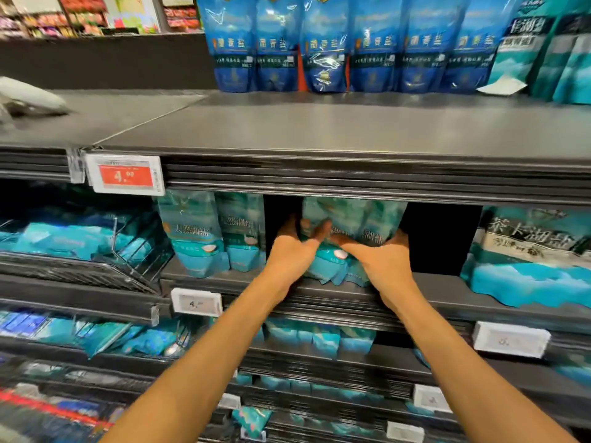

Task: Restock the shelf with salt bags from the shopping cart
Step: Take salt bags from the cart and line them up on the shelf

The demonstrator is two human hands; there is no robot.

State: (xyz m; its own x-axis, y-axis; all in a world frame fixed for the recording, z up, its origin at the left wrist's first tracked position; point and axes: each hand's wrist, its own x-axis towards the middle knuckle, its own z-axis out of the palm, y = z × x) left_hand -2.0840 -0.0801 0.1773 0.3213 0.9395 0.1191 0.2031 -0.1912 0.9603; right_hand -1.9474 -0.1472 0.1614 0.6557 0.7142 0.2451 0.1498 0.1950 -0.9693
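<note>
Teal salt bags (pixel 351 231) bunched upright, white lettering, on the dark shelf (pixel 447 282), just right of two standing matching bags (pixel 214 235), a gap between them

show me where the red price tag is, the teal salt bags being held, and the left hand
red price tag (pixel 126 176): head view, on its red panel.
teal salt bags (pixel 355 222): head view, upper front between the hands.
left hand (pixel 292 251): head view, back of the hand.
</note>
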